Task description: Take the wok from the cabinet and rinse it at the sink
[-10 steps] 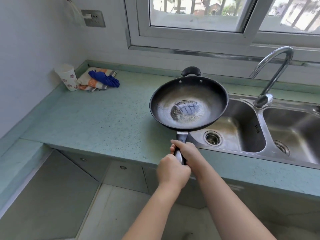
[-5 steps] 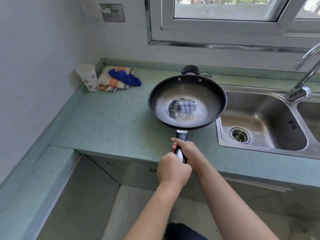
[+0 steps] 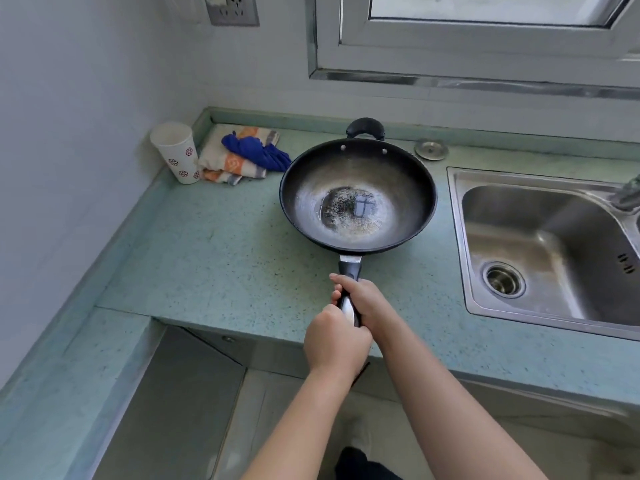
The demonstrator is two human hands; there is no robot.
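A black wok [image 3: 394, 171] with a worn, shiny patch in its bottom is held level over the green countertop [image 3: 214, 251], left of the steel sink [image 3: 554, 216]. Both hands grip its long black handle. My left hand [image 3: 336, 341] closes around the near end. My right hand [image 3: 363, 299] wraps the handle just ahead of it, closer to the pan. A small black loop handle sticks out on the wok's far side. The tap [image 3: 628, 192] shows only at the right edge.
A paper cup [image 3: 176, 152] and folded cloths with a blue rag [image 3: 252, 152] lie in the back left corner. A round metal cap [image 3: 431, 149] sits behind the wok. Cabinet fronts [image 3: 194, 393] run below the counter. A wall socket [image 3: 232, 10] is above.
The wok, held by both hands throughout, has shifted left, from over the sink's left edge to over the countertop. The view has swung left and down, so the tap is nearly out of frame.
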